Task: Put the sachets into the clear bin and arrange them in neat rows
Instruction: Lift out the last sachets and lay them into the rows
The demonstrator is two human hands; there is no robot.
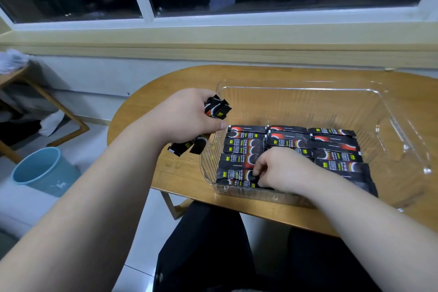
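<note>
clear bin [391, 111]: one, on table [284, 73] | sachets [331, 147]: three rows in bin's near half | left hand [189, 114]: just left of bin, fingers curled round a bundle [216, 108], count unclear | right hand [282, 168]: inside bin, fingertips pinching near-left sachet [234, 174]

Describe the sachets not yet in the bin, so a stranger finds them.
On the wooden table stands a clear plastic bin. Beside its left wall, the left hand grips a bundle of black sachets; the rest lie flat in rows inside.
</note>
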